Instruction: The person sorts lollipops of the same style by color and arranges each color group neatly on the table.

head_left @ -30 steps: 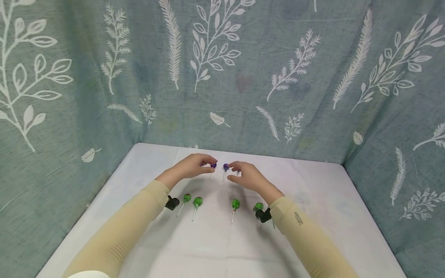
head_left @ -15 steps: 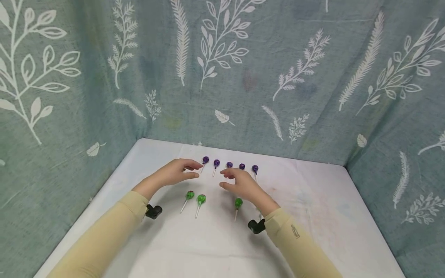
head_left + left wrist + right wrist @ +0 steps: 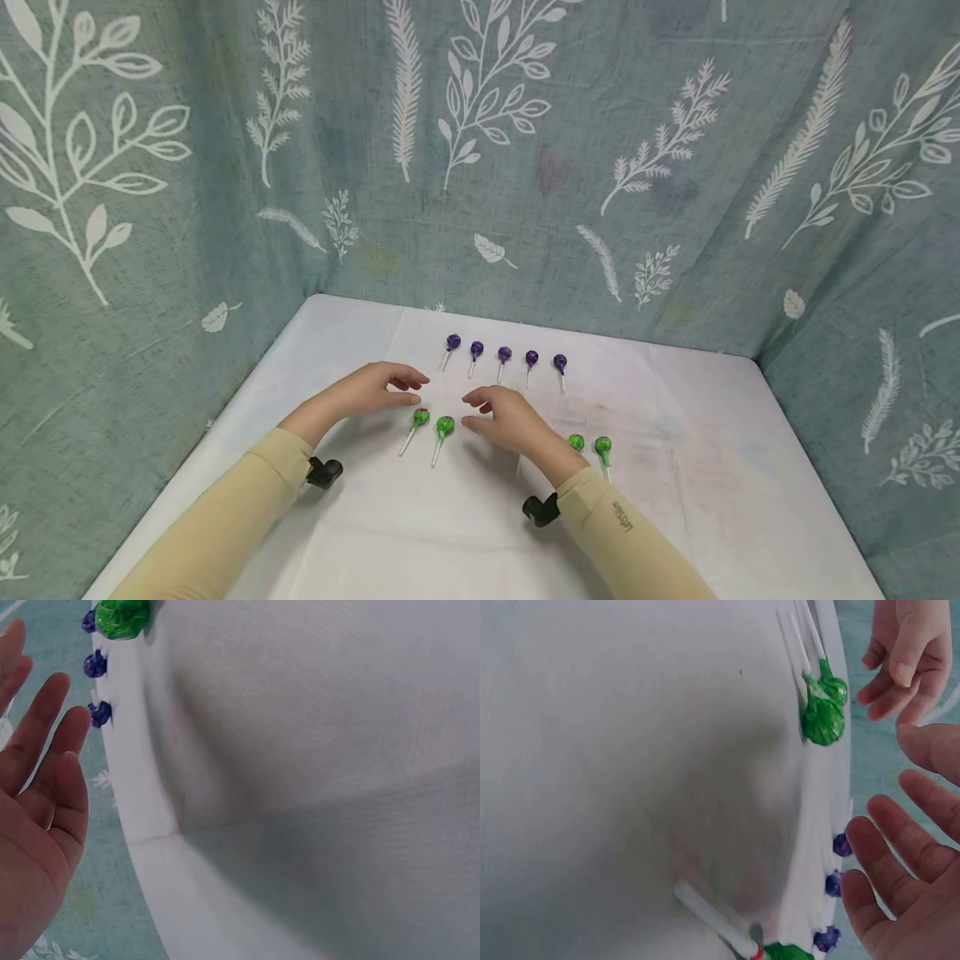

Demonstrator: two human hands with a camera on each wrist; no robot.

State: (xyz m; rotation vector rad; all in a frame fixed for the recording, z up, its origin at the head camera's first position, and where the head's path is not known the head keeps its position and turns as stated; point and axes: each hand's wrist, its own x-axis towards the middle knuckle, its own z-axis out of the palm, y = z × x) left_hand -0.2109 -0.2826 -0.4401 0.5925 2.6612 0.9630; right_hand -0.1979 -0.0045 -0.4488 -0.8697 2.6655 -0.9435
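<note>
My left hand (image 3: 375, 390) hovers with relaxed fingers just behind and left of two green lollipops, a left one (image 3: 421, 416) and a right one (image 3: 445, 427). Nothing is in its grasp. To the right, my right hand (image 3: 504, 417) also holds nothing, its fingers loosely bent in the head view and spread in the right wrist view. Beneath it a lollipop stick (image 3: 518, 467) shows, its head hidden in the head view; a green head (image 3: 789, 952) appears low in the right wrist view. Beyond both hands, several purple lollipops (image 3: 505, 353) lie in a row, sticks toward me.
Two more green lollipops, one (image 3: 575, 442) partly behind the right wrist and one (image 3: 603, 447) beside it, lie on the white-covered table (image 3: 712, 467). A leaf-patterned cloth (image 3: 555, 167) hangs around the back and sides. Black wrist cameras (image 3: 325, 473) sit under the sleeves.
Both hands have drawn back toward me from the purple row, where their fingers were at two middle lollipops. The whole purple row now shows. The head view has shifted slightly.
</note>
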